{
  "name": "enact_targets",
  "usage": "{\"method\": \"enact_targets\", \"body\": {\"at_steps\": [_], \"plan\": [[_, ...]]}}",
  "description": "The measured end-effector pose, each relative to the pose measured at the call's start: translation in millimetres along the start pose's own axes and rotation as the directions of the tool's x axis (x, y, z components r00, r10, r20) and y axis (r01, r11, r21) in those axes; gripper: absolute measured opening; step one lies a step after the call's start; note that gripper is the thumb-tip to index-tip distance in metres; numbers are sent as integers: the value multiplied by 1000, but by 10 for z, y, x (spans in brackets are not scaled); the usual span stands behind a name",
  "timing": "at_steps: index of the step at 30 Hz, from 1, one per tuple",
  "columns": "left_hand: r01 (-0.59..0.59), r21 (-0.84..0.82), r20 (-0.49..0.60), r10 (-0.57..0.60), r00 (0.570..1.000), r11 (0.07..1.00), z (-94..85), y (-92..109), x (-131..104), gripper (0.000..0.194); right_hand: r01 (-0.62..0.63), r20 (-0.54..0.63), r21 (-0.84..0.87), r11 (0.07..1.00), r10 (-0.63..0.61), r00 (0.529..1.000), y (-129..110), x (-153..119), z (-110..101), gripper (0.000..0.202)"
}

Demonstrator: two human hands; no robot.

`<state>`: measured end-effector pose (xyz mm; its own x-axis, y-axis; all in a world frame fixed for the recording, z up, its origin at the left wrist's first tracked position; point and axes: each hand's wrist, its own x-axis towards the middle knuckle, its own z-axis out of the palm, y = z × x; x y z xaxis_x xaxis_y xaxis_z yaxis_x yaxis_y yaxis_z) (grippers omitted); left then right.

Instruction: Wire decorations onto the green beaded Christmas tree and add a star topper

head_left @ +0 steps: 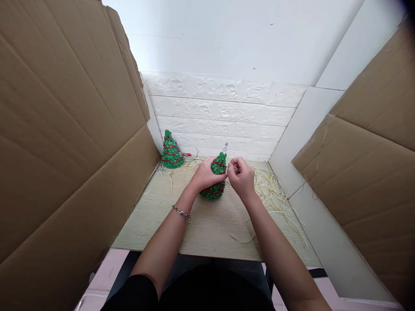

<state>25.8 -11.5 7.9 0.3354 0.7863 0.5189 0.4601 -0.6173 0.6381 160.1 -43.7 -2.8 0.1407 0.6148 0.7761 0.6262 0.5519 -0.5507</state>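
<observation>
A small green Christmas tree (214, 191) with red garland bands stands tilted a little near the middle of the table. My left hand (207, 175) wraps round its side, thumb across the front. A clear pointed piece (226, 147) shows just above the tree's tip. Right of the tree, my right hand (241, 175) is closed in a pinch on what looks like a thin wire beside the branches; the fingers hide most of it. A second green tree (172, 153) with red garland stands at the back left, untouched.
Loose yellow and white wires (270, 190) lie tangled on the right of the table (207, 233). More wires (170, 175) lie by the second tree. Cardboard panels (81, 142) flank both sides, and a white brick-patterned wall (223, 108) closes the back.
</observation>
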Motion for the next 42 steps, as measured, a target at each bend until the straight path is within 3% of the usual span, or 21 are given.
{"method": "enact_targets", "body": {"at_steps": [9, 22, 38, 42], "plan": [[-10, 12, -27, 11, 1000, 1000, 13, -15, 1, 24, 114, -14, -51, 992, -115, 993, 11, -5, 14, 9], [-25, 50, -64, 28, 998, 998, 15, -26, 1, 25, 152, 27, -118, 981, -149, 988, -18, 5, -1, 12], [-70, 162, -123, 90, 988, 984, 54, -76, -6, 29, 121, 116, -138, 983, -105, 988, -35, 27, -16, 19], [-54, 159, -120, 73, 990, 986, 64, -66, -9, 32, 21, 125, -110, 994, -7, 992, -72, 0, -9, 21]]}}
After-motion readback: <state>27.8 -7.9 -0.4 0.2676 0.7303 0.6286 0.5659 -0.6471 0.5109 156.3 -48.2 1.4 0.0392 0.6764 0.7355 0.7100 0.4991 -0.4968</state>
